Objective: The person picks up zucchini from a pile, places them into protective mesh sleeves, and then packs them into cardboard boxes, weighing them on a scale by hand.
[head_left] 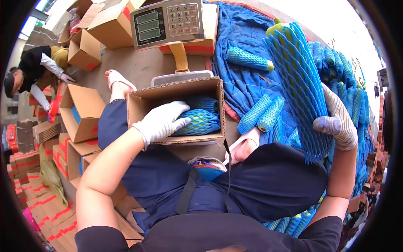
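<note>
My right hand, in a striped knit glove, grips a long green fruit in a blue foam net and holds it raised and tilted, stem end up. My left hand, in a white glove, reaches into an open cardboard box. Its fingers are spread and touch a netted green fruit lying inside; another netted fruit lies behind it, partly hidden. The box sits between my knees at a digital scale, whose platform edge shows behind the box.
On the blue quilted cloth lie a single netted fruit and a pair; many more are heaped at right. Open boxes and flat cartons crowd the left. Another person bends over boxes at far left.
</note>
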### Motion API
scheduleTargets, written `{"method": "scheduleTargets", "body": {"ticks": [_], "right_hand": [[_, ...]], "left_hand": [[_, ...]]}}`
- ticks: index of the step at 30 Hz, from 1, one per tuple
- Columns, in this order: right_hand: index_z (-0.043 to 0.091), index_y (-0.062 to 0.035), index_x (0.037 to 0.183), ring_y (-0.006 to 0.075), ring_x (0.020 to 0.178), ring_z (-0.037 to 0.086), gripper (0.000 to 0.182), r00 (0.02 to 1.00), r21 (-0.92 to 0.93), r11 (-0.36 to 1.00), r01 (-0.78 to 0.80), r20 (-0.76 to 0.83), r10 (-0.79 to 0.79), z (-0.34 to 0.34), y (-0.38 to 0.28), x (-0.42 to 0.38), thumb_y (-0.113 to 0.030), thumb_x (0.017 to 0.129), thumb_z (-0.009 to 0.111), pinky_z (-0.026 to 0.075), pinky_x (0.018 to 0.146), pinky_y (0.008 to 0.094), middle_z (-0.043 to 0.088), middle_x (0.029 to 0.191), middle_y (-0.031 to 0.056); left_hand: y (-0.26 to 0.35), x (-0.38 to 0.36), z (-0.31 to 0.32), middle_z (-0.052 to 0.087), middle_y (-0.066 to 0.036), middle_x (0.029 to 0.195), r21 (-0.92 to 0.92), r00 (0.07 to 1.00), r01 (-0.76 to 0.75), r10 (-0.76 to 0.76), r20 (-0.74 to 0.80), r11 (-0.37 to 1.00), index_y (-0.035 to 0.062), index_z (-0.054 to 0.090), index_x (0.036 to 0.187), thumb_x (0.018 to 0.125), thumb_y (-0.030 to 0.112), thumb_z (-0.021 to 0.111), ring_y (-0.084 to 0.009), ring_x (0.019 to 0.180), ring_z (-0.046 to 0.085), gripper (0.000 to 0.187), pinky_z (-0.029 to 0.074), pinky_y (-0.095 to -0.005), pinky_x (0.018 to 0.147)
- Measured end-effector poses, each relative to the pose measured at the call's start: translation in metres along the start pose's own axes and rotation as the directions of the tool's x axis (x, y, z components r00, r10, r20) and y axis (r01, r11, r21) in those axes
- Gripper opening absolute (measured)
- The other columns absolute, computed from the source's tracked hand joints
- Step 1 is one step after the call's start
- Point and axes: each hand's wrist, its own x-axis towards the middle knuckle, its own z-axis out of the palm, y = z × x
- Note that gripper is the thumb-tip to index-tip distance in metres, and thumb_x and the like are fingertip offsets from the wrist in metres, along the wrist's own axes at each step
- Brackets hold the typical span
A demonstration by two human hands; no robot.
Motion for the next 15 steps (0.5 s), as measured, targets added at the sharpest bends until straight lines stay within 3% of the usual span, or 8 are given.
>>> {"method": "scheduleTargets", "body": {"ticks": [3, 6, 7, 8, 11, 12, 13, 15], "right_hand": [[0.039, 0.0039, 0.144, 0.0213, 0.126, 0.051, 0.098, 1.0, 0.123, 0.992, 0.009, -0.025, -0.006, 0.027, -0.009, -0.019, -0.02, 0.06, 0.084, 0.033, 0.111, 0.035, 0.055, 0.135, 0.0123], [0.036, 0.0044, 0.145, 0.0229, 0.129, 0.049, 0.103, 0.999, 0.252, 0.967, -0.022, -0.031, 0.031, 0.049, -0.012, -0.039, -0.018, 0.057, 0.086, 0.032, 0.112, 0.0362, 0.051, 0.139, 0.0138], [0.036, 0.0044, 0.145, 0.0232, 0.129, 0.049, 0.104, 0.999, 0.289, 0.957, -0.017, -0.032, 0.027, 0.056, -0.01, -0.044, -0.018, 0.057, 0.086, 0.032, 0.112, 0.0362, 0.051, 0.14, 0.014], [0.038, 0.0046, 0.145, 0.0232, 0.129, 0.049, 0.104, 1.0, 0.317, 0.949, -0.007, -0.024, 0.016, 0.06, -0.007, -0.048, -0.018, 0.055, 0.087, 0.032, 0.112, 0.0363, 0.052, 0.139, 0.0141], [0.041, 0.0054, 0.142, 0.023, 0.127, 0.051, 0.099, 0.999, 0.361, 0.932, -0.026, -0.028, 0.039, 0.065, 0.002, -0.053, -0.018, 0.056, 0.085, 0.034, 0.111, 0.0358, 0.055, 0.136, 0.0135], [0.041, 0.0054, 0.142, 0.023, 0.127, 0.051, 0.099, 0.999, 0.367, 0.93, -0.024, -0.033, 0.039, 0.067, 0.003, -0.052, -0.018, 0.056, 0.085, 0.034, 0.111, 0.0358, 0.055, 0.136, 0.0135], [0.043, 0.0056, 0.14, 0.0225, 0.123, 0.053, 0.096, 0.998, 0.349, 0.936, -0.032, -0.037, 0.048, 0.067, 0.003, -0.05, -0.019, 0.058, 0.084, 0.036, 0.109, 0.0355, 0.057, 0.132, 0.0132], [0.044, 0.0057, 0.139, 0.022, 0.119, 0.056, 0.092, 0.997, 0.33, 0.943, -0.037, -0.049, 0.057, 0.066, 0.001, -0.047, -0.021, 0.059, 0.083, 0.038, 0.107, 0.0352, 0.059, 0.129, 0.013]], "left_hand": [[0.006, 0.037, 0.007, 0.054, -0.018, 0.133, 0.149, 0.962, -0.173, 0.2, -0.188, 0.974, 0.0067, 0.055, 0.13, 0.094, 0.022, 0.058, -0.0346, 0.123, 0.052, 0.04, 0.04, -0.0408, 0.106], [0.025, 0.082, -0.001, 0.055, -0.017, 0.133, 0.044, 0.932, -0.329, 0.331, -0.146, 0.943, 0.007, 0.057, 0.128, 0.095, 0.026, 0.054, -0.0345, 0.123, 0.052, 0.039, 0.04, -0.0405, 0.106], [0.036, 0.096, -0.01, 0.056, -0.018, 0.133, 0.046, 0.976, -0.19, 0.184, 0.116, 0.981, 0.0074, 0.059, 0.127, 0.096, 0.03, 0.05, -0.0346, 0.123, 0.052, 0.04, 0.041, -0.0402, 0.105], [0.042, 0.104, -0.014, 0.056, -0.018, 0.133, 0.089, 0.93, -0.052, 0.016, 0.368, 0.995, 0.0078, 0.06, 0.126, 0.096, 0.034, 0.047, -0.0347, 0.123, 0.052, 0.042, 0.041, -0.04, 0.105], [0.026, 0.098, -0.005, 0.057, -0.019, 0.13, -0.054, 0.951, -0.107, 0.118, 0.285, 0.993, 0.0076, 0.064, 0.12, 0.097, 0.039, 0.041, -0.0361, 0.118, 0.054, 0.046, 0.043, -0.041, 0.101], [0.026, 0.093, -0.001, 0.06, -0.018, 0.123, -0.01, 0.973, -0.127, 0.127, 0.194, 0.992, 0.0072, 0.067, 0.115, 0.098, 0.038, 0.041, -0.036, 0.112, 0.058, 0.043, 0.044, -0.0425, 0.099], [0.028, 0.091, 0.0, 0.06, -0.018, 0.123, -0.005, 0.971, -0.132, 0.131, 0.2, 0.991, 0.0072, 0.067, 0.115, 0.098, 0.038, 0.041, -0.036, 0.112, 0.058, 0.043, 0.044, -0.0425, 0.099], [0.035, 0.088, -0.003, 0.062, -0.017, 0.117, 0.176, 0.981, -0.112, 0.08, 0.179, 0.978, 0.0077, 0.068, 0.112, 0.097, 0.038, 0.042, -0.0356, 0.107, 0.059, 0.042, 0.045, -0.0438, 0.097]]}}
